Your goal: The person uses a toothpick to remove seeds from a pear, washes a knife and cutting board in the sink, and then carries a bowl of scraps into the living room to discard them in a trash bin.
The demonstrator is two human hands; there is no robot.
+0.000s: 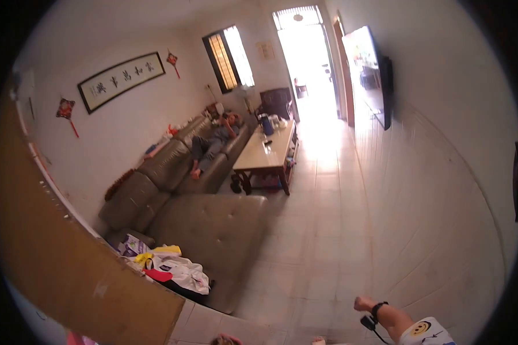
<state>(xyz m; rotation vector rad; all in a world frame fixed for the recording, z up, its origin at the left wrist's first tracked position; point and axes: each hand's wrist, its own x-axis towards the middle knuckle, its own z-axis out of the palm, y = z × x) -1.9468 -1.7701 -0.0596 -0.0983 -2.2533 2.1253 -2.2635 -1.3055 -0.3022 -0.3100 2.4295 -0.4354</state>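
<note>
At the lower right, my right hand (362,303) reaches out over the tiled floor with its fingers curled in, and I see nothing in it. A black band (379,309) circles the wrist. Just below it sits a small black device (368,322), from which a thin cord runs toward the white sleeve (425,331) with a yellow smiley print. My left hand cannot be made out. A small pale patch at the bottom edge is too cut off to name.
A brown leather sofa (207,221) holds piled clothes (178,271); a person (213,144) lies farther along it. Beside them stands a coffee table (265,154) with a dark blue jug (267,126). A brown panel (86,259) edges the left. A bright doorway (308,69) opens beyond the tiled floor (322,230). The television (365,75) hangs right.
</note>
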